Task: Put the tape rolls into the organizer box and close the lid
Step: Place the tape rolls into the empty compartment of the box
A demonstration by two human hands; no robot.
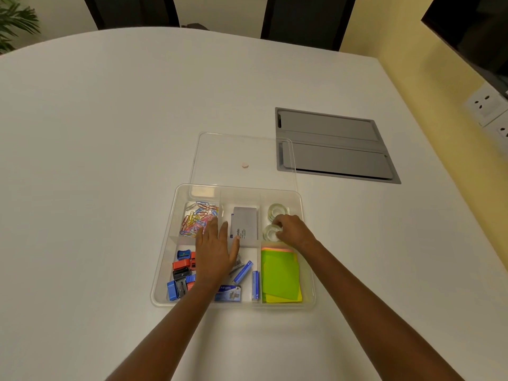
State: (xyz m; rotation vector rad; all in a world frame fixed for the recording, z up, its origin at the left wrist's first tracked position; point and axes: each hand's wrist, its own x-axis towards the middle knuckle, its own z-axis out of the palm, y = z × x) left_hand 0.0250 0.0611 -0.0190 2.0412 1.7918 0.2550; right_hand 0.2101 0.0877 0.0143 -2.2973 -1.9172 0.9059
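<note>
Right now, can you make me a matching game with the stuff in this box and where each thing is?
Things:
1. paper clips
2. tape rolls
3. sticky notes
4. lid

Places:
A. front right compartment of the box
B. flat on the table behind the box
C. back left compartment of the box
D. back right compartment, under the right hand

Pairs: 1-C, 2-D, 3-A, 4-B
</note>
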